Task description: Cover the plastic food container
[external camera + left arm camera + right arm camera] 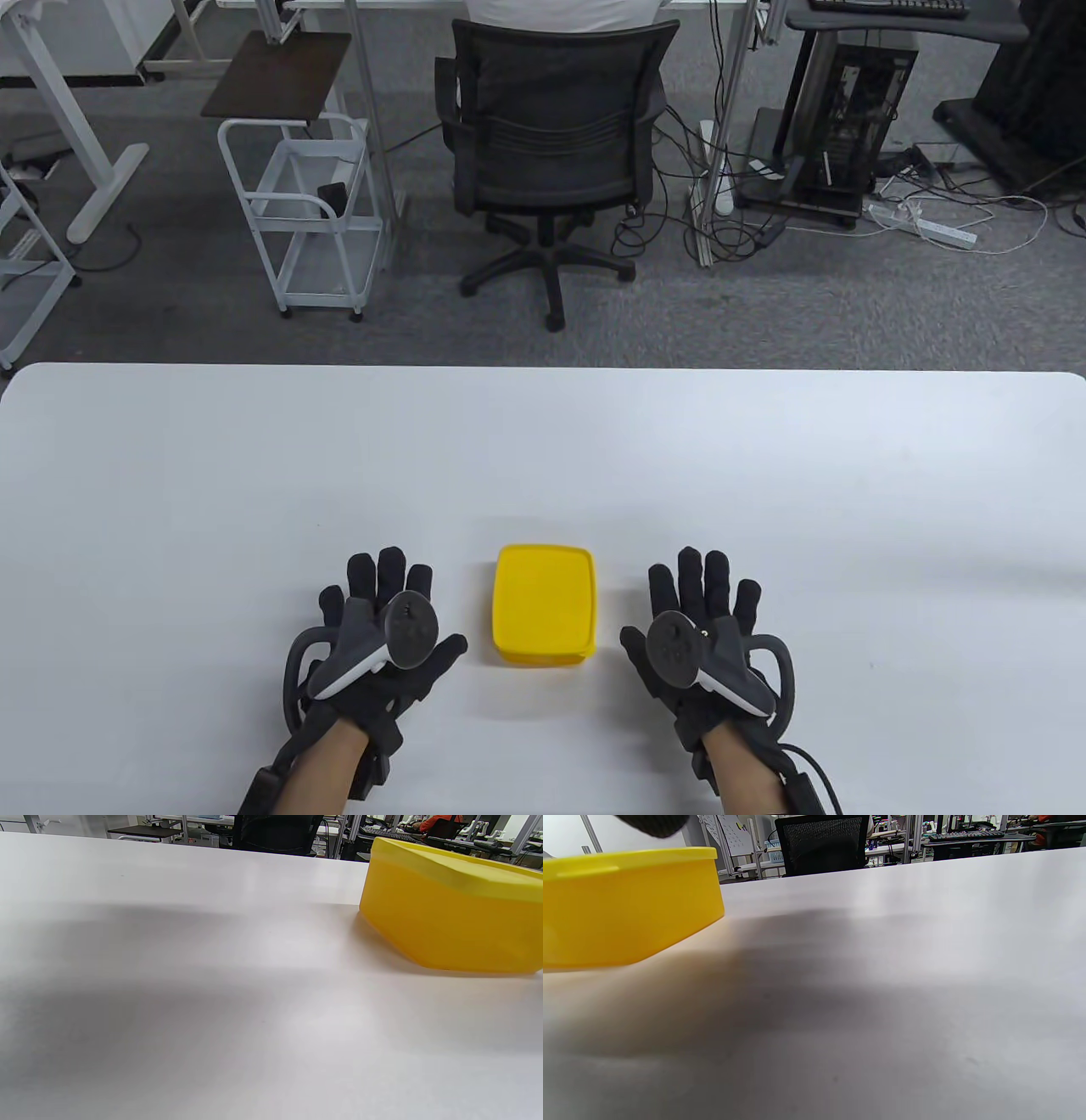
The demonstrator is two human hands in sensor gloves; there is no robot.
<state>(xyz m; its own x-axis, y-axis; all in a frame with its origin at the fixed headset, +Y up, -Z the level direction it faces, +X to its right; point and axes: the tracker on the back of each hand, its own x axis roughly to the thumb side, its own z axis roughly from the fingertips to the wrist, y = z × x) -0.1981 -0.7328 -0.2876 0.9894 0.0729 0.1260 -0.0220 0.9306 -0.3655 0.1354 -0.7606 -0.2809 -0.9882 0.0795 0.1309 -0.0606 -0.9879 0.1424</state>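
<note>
Fingers of both hands spread flat, flanking the lidded container (543, 604).

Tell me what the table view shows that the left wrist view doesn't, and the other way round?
Only the table view shows both gloved hands, the left hand and right hand, lying flat either side of the box, plus its whole lid from above. Only the left wrist view shows the side wall of the yellow container up close, with the lid's rim sitting on top. Both show the container on the white table.
</note>
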